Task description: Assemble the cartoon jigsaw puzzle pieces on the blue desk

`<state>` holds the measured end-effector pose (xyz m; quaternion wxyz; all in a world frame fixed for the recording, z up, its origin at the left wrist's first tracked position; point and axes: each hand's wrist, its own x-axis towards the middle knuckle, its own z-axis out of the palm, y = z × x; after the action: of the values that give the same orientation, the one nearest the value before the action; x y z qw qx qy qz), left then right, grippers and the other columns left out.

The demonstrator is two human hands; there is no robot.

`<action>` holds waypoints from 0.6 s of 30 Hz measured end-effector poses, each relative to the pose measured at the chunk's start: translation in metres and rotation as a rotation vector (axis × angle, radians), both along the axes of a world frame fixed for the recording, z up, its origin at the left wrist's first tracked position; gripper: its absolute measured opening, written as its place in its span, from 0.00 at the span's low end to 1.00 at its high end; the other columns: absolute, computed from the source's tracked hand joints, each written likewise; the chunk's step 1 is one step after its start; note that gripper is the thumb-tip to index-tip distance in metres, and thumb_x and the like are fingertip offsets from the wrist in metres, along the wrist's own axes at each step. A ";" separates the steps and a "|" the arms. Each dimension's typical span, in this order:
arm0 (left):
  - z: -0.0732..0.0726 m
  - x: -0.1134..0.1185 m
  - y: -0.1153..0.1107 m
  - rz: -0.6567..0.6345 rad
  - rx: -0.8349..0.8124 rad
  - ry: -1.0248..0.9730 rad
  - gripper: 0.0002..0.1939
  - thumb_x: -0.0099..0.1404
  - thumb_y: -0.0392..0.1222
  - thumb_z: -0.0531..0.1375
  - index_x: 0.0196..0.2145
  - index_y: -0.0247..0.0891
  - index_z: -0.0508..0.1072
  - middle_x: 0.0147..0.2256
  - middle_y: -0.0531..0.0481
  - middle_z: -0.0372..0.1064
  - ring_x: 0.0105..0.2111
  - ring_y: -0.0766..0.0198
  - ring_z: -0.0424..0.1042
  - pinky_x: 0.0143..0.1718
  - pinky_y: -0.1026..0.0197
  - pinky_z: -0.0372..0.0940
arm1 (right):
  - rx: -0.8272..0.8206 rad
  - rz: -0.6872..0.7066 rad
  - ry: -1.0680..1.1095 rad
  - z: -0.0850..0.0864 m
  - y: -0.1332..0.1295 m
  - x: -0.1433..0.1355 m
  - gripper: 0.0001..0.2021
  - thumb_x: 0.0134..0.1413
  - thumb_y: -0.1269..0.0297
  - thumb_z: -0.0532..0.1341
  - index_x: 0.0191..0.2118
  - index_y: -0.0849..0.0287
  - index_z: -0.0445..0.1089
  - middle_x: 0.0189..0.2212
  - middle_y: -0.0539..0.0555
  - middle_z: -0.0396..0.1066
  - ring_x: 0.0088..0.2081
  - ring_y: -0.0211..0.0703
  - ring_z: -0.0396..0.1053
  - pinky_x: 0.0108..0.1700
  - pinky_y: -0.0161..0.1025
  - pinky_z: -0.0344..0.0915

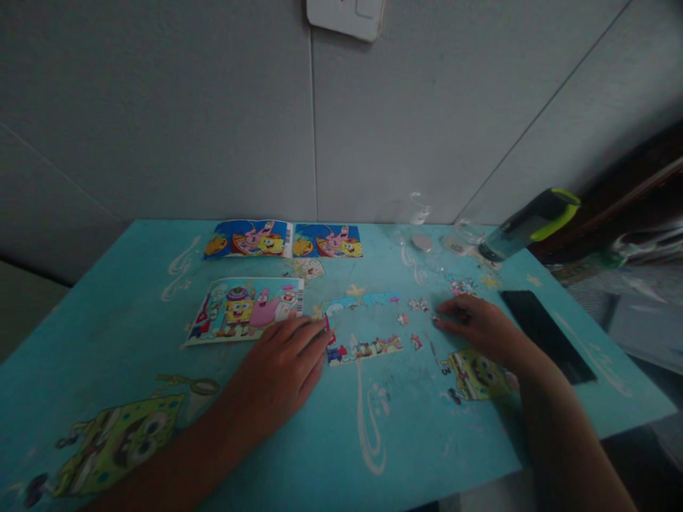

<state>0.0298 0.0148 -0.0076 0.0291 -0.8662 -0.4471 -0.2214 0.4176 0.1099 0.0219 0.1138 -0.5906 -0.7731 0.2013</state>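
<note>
A partly joined jigsaw puzzle border (pixel 368 348) lies on the blue table, with strips along its top, left side and bottom. My left hand (pixel 291 355) rests flat by its left edge, fingers stretched out and fingertips touching the border or just beside it. To the right of the border, my right hand (pixel 469 320) pinches a small puzzle piece (pixel 435 318) between thumb and fingertips, low over the table. Several loose puzzle pieces (pixel 417 304) lie between the border and that hand; more pieces (pixel 462 284) are heaped behind it. A cartoon picture sheet (pixel 256 309) lies behind my left hand.
Two more cartoon pictures (pixel 250 238) lie at the back by the wall. Clear plastic containers (pixel 420 213) and a dark bottle with a yellow-green cap (pixel 526 227) are at the back right. A flat black slab (pixel 547 334) lies right of my right hand.
</note>
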 end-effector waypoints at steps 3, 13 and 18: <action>-0.001 0.000 0.000 0.005 -0.018 0.017 0.17 0.73 0.36 0.55 0.57 0.38 0.72 0.56 0.44 0.71 0.55 0.51 0.68 0.59 0.41 0.66 | -0.027 0.008 -0.007 -0.001 0.001 0.001 0.16 0.57 0.47 0.65 0.39 0.54 0.77 0.34 0.54 0.76 0.34 0.46 0.72 0.35 0.42 0.67; 0.000 0.000 0.000 0.003 -0.015 -0.009 0.17 0.72 0.35 0.55 0.56 0.37 0.73 0.56 0.43 0.71 0.55 0.51 0.68 0.58 0.41 0.66 | 0.055 0.058 0.177 0.003 -0.002 -0.035 0.11 0.62 0.54 0.62 0.37 0.55 0.77 0.34 0.53 0.78 0.33 0.43 0.71 0.36 0.39 0.64; -0.002 0.000 0.000 0.001 -0.018 -0.007 0.18 0.72 0.35 0.55 0.57 0.38 0.73 0.55 0.43 0.72 0.55 0.51 0.69 0.58 0.40 0.66 | 0.059 0.085 0.225 0.002 0.003 -0.050 0.11 0.63 0.55 0.61 0.39 0.55 0.77 0.35 0.53 0.79 0.35 0.44 0.72 0.38 0.40 0.65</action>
<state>0.0303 0.0144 -0.0092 0.0198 -0.8655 -0.4495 -0.2202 0.3672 0.1126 0.0240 0.2084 -0.5275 -0.7854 0.2480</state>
